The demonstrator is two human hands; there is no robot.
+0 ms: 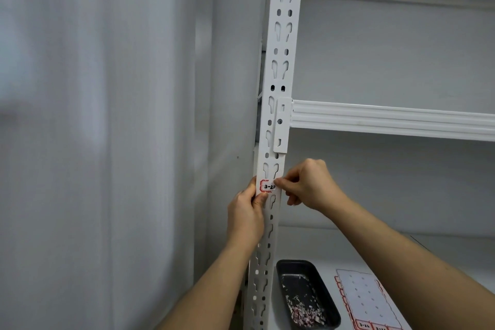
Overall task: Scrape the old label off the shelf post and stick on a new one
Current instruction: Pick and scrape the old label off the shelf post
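A white slotted shelf post [278,67] runs up the middle of the view. A white label [267,186] with a red border and black handwriting lies across the post just below the crossbeam bracket. My left hand [247,213] holds the post's left edge, its thumb pressing the label's lower left corner. My right hand [308,185] has curled fingers, and its thumb and forefinger pinch the label's right end against the post.
A white crossbeam [388,119] joins the post at the right. On the lower shelf [442,260] sit a black tray [321,286] holding several scraped label bits and a label sheet [367,300]. A grey wall fills the left side.
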